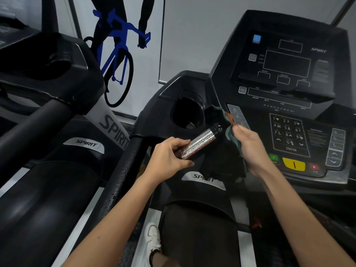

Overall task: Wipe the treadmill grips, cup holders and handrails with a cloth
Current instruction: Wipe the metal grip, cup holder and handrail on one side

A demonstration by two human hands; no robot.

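Beside cup holder (201, 105) rim: cloth (232, 134) and grip (200, 143)

The grip (198, 143) is gleaming as bright, finely textured metal. The cloth (221, 162) is hanging soft and matt, dark with a teal edge. The cup holder (187, 94) is showing smooth black plastic, and the handrail (125, 170) is looking rough and speckled.

Console (285, 62) txt blurred; cloth (224, 157) partly hidden.
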